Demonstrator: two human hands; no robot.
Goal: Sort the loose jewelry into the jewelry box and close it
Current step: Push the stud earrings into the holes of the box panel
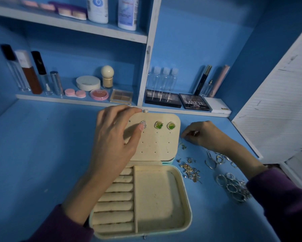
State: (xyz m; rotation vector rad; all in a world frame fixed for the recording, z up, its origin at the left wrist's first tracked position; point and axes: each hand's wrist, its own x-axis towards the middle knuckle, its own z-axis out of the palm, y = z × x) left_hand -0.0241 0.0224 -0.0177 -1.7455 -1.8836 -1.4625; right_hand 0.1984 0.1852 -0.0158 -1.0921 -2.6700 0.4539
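Right hand (197,135), just right of the lid panel (157,145) of the jewelry box (188,206), pinches a small glinting piece (196,132); free holes lie to its left. Left hand (115,135) grips the panel's top. Loose jewelry (190,170) lies on the desk (42,154), right of the box.

- Dim overall, cool blue cast; corners + lower edge darkest, sleeves (286,198) nearly black.
- Brightest area: cream lid of jewelry box (157,145), just under the left hand (115,135) fingers gripping its top edge; light diffuse.
- Soft shadow on that lid below left thumb & palm.
- Small glints on silver rings (234,187), well behind right hand (206,133) fingers, nr the wrist.
- Small shiny piece (196,132) pinched in right fingertips: smeared, can't ID.
- Bottles (97,9) far above the fingers: soft focus.
- Wide-angle bend: shelf edges (68,23) bow; white panel (277,102) right of right fingers leans hard.
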